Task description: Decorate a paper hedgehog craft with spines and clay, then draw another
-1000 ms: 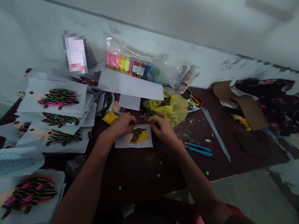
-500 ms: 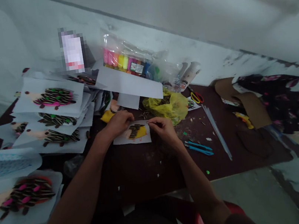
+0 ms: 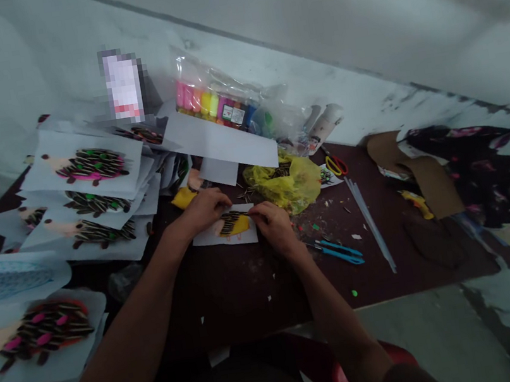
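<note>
Head view: your right hand (image 3: 275, 225) has brought a pinched sliver (image 3: 249, 213) from the right edge of the paper (image 3: 203, 237) to the yellow patch (image 3: 241, 223); I cannot tell your left hand's (image 3: 207, 207) grip.

White paper sheet with a yellow, seed-striped shape (image 3: 236, 224): one
Seed-covered hedgehog pictures on white paper (image 3: 92, 164): at least five, toward the left edge of the table (image 3: 232, 296); overlap hides the rest
Blue-patterned drawing (image 3: 14, 278): one
Crumpled yellow plastic bag (image 3: 300, 189): one
Scissors with yellow and red handles (image 3: 336, 165): one pair
Blue-handled tool (image 3: 341, 251): one
Round green piece (image 3: 355, 293): one, near the table's front edge
Long translucent sticks (image 3: 371, 224): several, exact number unclear
</note>
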The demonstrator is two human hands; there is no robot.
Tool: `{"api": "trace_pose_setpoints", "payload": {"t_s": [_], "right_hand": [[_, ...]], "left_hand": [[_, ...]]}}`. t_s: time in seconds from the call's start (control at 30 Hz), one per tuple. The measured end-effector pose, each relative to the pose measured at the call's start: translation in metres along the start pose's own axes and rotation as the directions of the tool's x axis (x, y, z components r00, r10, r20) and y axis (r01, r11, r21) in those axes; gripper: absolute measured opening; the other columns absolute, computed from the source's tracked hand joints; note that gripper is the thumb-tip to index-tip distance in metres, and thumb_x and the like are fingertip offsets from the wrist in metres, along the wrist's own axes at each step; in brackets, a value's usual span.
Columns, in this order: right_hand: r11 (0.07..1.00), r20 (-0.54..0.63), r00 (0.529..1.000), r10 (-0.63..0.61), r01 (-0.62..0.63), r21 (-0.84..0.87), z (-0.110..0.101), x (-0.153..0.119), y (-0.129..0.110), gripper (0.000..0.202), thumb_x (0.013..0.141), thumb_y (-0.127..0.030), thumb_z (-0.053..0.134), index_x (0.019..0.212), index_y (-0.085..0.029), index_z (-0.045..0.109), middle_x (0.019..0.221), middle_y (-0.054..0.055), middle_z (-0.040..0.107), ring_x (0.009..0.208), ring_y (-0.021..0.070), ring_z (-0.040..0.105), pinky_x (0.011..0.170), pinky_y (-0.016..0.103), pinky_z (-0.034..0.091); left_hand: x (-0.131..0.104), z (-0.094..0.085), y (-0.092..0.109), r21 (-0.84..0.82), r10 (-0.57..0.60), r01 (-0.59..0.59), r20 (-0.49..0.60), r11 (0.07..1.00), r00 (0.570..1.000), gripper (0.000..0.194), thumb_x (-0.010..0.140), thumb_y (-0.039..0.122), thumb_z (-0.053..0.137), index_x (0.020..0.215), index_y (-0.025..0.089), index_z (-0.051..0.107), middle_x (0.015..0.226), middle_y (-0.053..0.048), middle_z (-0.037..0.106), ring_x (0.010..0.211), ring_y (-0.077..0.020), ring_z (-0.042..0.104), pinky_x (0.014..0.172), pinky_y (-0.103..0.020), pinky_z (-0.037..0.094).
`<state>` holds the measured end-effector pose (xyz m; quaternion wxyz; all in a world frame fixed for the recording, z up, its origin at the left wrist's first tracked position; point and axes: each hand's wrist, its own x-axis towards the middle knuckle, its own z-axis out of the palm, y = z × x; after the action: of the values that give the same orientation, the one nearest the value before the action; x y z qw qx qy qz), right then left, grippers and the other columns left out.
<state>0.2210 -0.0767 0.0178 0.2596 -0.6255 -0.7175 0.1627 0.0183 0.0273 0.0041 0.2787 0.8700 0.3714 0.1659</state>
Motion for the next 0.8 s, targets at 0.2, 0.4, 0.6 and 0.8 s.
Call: {"api": "trace_pose_setpoints", "payload": {"t_s": [0.2, 0.4, 0.6, 0.8], "right_hand": [[0.999, 0.010, 1.000, -0.008, 0.009, -0.040, 0.002, 0.003, -0.004, 0.022, 0.096, -0.017, 0.056, 0.102, -0.020, 0.077, 0.096, 0.007, 0.070, 0.087, 0.0179, 0.066, 0.080, 0.026, 0.047], [0.991, 0.061, 0.998, 0.015, -0.007, -0.136, 0.003, 0.004, -0.005, 0.023, 0.096, -0.018, 0.056, 0.103, -0.022, 0.077, 0.095, 0.006, 0.068, 0.087, 0.0179, 0.064, 0.077, 0.025, 0.045], [0.978, 0.106, 0.994, 0.013, 0.010, -0.210, 0.002, 0.005, -0.006, 0.024, 0.097, -0.020, 0.054, 0.105, -0.023, 0.077, 0.095, 0.006, 0.066, 0.085, 0.0177, 0.061, 0.073, 0.025, 0.042], [0.960, 0.121, 0.992, 0.020, 0.015, -0.279, 0.003, 0.005, -0.010, 0.024, 0.094, -0.018, 0.056, 0.103, -0.024, 0.076, 0.093, 0.006, 0.063, 0.083, 0.0181, 0.057, 0.069, 0.026, 0.038]], "left_hand": [[0.000, -0.003, 0.004, 0.025, -0.014, 0.013, 0.034, 1.000, 0.999, 0.033, 0.088, 0.008, 0.051, 0.100, 0.018, 0.080, 0.098, -0.008, 0.070, 0.090, -0.0190, 0.064, 0.082, -0.028, 0.048], [0.001, 0.000, 0.005, 0.101, -0.017, 0.011, 0.056, 0.995, 0.998, 0.043, 0.085, 0.004, 0.050, 0.107, 0.024, 0.080, 0.097, -0.007, 0.068, 0.092, -0.0197, 0.061, 0.082, -0.029, 0.047], [0.000, 0.000, 0.009, 0.150, 0.020, -0.040, 0.130, 0.988, 0.991, 0.052, 0.081, 0.003, 0.051, 0.115, 0.031, 0.078, 0.101, -0.005, 0.066, 0.094, -0.0194, 0.060, 0.078, -0.027, 0.045], [-0.001, 0.000, 0.013, 0.159, 0.002, -0.026, 0.154, 0.987, 0.988, 0.055, 0.083, 0.004, 0.050, 0.118, 0.037, 0.076, 0.104, -0.004, 0.065, 0.095, -0.0204, 0.060, 0.076, -0.028, 0.042]]}}
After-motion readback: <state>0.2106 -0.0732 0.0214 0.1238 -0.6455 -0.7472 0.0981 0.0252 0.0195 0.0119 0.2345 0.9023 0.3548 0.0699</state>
